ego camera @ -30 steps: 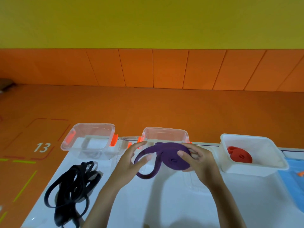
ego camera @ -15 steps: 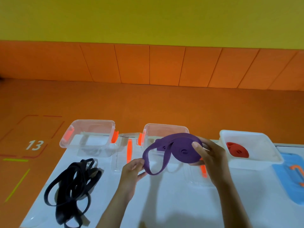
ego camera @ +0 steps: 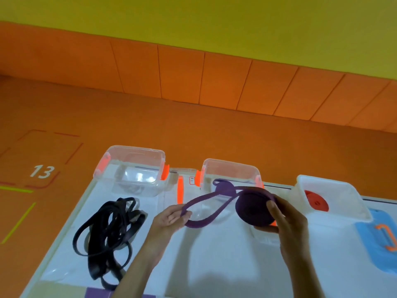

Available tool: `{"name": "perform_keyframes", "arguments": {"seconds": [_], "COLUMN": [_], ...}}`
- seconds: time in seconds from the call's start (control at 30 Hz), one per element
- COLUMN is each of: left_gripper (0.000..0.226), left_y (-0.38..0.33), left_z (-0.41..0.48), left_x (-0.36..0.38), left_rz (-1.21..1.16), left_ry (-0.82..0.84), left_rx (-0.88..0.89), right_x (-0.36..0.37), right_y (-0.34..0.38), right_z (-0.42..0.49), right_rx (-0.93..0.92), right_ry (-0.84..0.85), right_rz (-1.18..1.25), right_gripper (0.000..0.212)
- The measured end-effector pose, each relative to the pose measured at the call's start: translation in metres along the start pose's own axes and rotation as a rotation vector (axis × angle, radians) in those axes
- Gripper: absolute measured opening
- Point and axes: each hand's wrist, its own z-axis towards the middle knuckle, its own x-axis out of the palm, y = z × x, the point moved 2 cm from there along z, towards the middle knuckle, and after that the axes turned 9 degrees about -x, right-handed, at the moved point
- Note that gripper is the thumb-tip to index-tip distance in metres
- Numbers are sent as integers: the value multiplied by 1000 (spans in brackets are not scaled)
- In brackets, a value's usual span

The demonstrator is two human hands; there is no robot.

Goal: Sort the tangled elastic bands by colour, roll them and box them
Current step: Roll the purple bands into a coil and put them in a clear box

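Note:
My right hand [ego camera: 283, 218] grips a purple elastic band roll [ego camera: 251, 206] above the white table [ego camera: 214, 261]. A loose purple loop [ego camera: 206, 219] trails left from the roll, and my left hand [ego camera: 169, 218] pinches its far end. Behind the roll stands a clear box [ego camera: 231, 168] with another bit of purple band at its front. A tangle of black bands [ego camera: 109, 229] lies on the table at the left. A second clear box [ego camera: 131, 166] with orange clips stands behind that tangle. At the right, a white box [ego camera: 335, 190] holds a rolled red band [ego camera: 316, 201].
A clear lid with an orange clip [ego camera: 180, 190] lies between the two clear boxes. A blue lid [ego camera: 378, 237] rests at the table's right edge. Orange floor with a "13" marking [ego camera: 41, 171] lies beyond the table's left and far edges.
My left hand has pulled the loose purple loop out leftward, so the loop is longer and flatter. The view has tilted and drawn closer to the table.

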Motion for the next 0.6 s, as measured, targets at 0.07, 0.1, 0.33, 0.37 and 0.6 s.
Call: {"name": "perform_keyframes", "arguments": {"seconds": [0.07, 0.1, 0.33, 0.37, 0.6], "left_gripper": [34, 37, 74, 71, 21], "left_y": [-3, -5, -54, -64, -88], "left_z": [-7, -9, -26, -30, -31], "left_x": [-12, -18, 11, 24, 62], "left_rz": [173, 275, 669, 682, 763], "left_ry": [29, 54, 150, 182, 240], "left_rx": [-19, -50, 290, 348, 360], "right_x": [10, 15, 37, 39, 43], "right_y": [9, 14, 36, 38, 67], "right_z": [-6, -9, -29, -30, -31], "right_rx": [-12, -23, -62, -72, -249], "right_ry": [61, 94, 316, 341, 415], "right_rz": [-27, -38, -272, -311, -401], "right_gripper": [25, 25, 26, 27, 38]}}
